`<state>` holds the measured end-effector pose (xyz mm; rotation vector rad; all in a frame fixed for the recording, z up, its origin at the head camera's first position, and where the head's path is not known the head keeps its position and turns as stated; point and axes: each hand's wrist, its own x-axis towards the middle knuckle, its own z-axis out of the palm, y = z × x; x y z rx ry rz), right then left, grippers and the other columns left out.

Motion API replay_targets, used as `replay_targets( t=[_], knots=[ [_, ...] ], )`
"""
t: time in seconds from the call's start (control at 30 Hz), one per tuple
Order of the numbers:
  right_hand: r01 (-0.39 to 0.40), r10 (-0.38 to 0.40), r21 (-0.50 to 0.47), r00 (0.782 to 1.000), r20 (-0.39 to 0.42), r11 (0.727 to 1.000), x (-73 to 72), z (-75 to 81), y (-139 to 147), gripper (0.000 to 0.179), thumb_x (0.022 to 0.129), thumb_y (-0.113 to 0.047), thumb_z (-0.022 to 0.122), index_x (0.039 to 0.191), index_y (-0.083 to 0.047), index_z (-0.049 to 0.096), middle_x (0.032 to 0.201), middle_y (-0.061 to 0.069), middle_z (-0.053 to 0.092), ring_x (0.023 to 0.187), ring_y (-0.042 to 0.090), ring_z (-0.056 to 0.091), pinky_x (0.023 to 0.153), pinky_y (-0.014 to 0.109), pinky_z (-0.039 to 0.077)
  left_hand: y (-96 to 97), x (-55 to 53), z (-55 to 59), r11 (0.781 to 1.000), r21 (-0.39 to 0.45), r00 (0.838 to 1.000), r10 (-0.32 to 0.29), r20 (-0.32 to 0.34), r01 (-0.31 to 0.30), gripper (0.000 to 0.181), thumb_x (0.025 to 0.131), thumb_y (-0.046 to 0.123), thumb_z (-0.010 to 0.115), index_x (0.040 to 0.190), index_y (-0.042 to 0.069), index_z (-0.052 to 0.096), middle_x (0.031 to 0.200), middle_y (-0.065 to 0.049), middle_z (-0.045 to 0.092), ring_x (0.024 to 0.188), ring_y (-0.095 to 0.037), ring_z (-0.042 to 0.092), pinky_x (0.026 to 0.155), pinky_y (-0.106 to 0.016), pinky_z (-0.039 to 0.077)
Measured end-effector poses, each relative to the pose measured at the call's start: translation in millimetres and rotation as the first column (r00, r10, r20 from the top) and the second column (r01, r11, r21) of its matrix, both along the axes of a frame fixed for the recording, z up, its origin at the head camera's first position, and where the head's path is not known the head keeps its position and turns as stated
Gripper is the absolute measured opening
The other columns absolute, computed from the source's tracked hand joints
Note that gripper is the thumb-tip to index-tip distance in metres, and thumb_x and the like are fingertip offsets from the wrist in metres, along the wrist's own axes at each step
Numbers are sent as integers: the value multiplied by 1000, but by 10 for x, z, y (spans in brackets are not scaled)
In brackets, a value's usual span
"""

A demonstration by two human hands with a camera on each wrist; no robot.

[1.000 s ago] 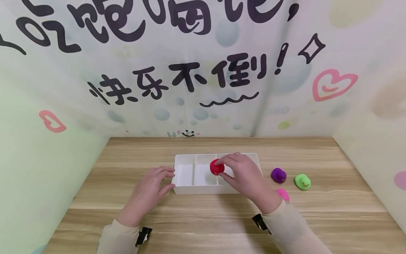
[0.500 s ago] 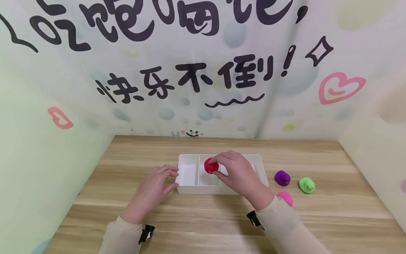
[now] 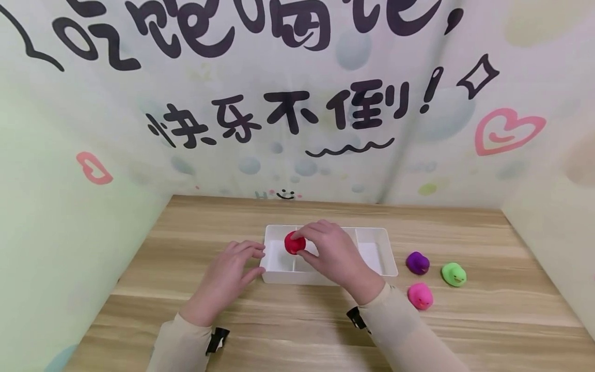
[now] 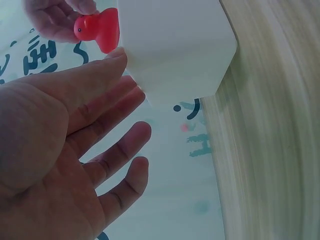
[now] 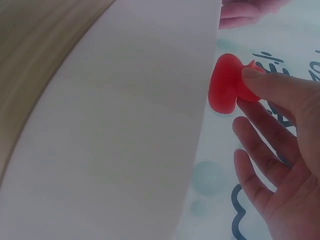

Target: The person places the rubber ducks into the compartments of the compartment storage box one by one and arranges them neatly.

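Note:
In the head view my right hand (image 3: pixel 332 256) pinches a red rubber duck (image 3: pixel 295 243) between thumb and forefinger, above the white divided box (image 3: pixel 297 279), by its leftmost divider. The right wrist view shows the thumb on the duck's head, its rounded base (image 5: pixel 223 85) towards the box and the other fingers spread loosely. My left hand (image 3: pixel 225 281) is at the box's left end. Thumb and forefinger tips touch that end in the left wrist view, where the other fingers (image 4: pixel 132 137) extend free. My right hand hides part of the box's middle.
Right of the box, a purple duck (image 3: pixel 418 263), a green duck (image 3: pixel 454 274) and a pink duck (image 3: pixel 420 296) sit on the wooden table (image 3: pixel 297 330). A printed wall (image 3: pixel 232 175) rises behind the table, with side walls left and right.
My right hand has carried the red duck leftwards over the box, from the middle to the leftmost divider. The pink duck is now fully uncovered. My left hand stays at the box's end.

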<state>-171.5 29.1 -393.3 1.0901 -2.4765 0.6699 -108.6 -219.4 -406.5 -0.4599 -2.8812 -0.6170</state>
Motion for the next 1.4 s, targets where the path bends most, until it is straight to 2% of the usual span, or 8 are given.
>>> replay_targets(
  t=[0.23,0.57,0.87,1.1,1.2,1.4],
  knots=[
    [-7,7,15,1000,12,1000,-5,35,-134,31,80,-18,91,108,-20,77,104,-6,77,98,15,69,89,32,59,-10,-14,31,1000,2,1000,-5,-20,5,29,85,18,86,109,7,75,128,0,71,112,-25,61,95,-42,58],
    [-33,28,100,998,57,994,-91,-21,-273,29,83,-18,89,110,-21,78,105,-6,77,98,15,69,89,35,58,-14,-8,1,1000,-18,1000,15,26,-15,30,85,22,86,111,8,76,129,-1,70,114,-25,61,98,-41,58],
    [-65,46,143,990,132,988,-155,-51,-378,27,83,-17,88,108,-17,77,101,-6,77,97,15,67,93,35,57,-25,-1,8,1000,-10,1000,16,21,-16,29,87,21,85,111,8,76,129,0,70,114,-25,61,97,-42,57],
    [-105,73,149,976,207,983,-215,-103,-430,23,85,-12,86,106,-13,76,99,-3,75,94,14,64,87,30,58,-18,-9,22,1000,-8,999,20,39,-20,29,87,20,84,111,8,76,131,0,69,116,-24,60,99,-42,56],
    [-101,64,159,973,222,982,-236,-119,-454,22,85,-11,85,105,-13,76,97,-3,75,91,14,64,87,30,58,-12,-5,32,1000,-7,999,25,46,-25,29,87,21,85,111,8,76,131,0,69,116,-25,60,99,-42,57],
    [-54,-4,198,960,280,979,-225,-125,-493,21,86,-14,85,106,-14,76,97,-2,75,90,14,64,85,28,59,9,1,30,999,-14,999,29,46,-28,29,86,21,85,111,9,77,131,1,69,115,-25,61,99,-43,56]
  ],
)
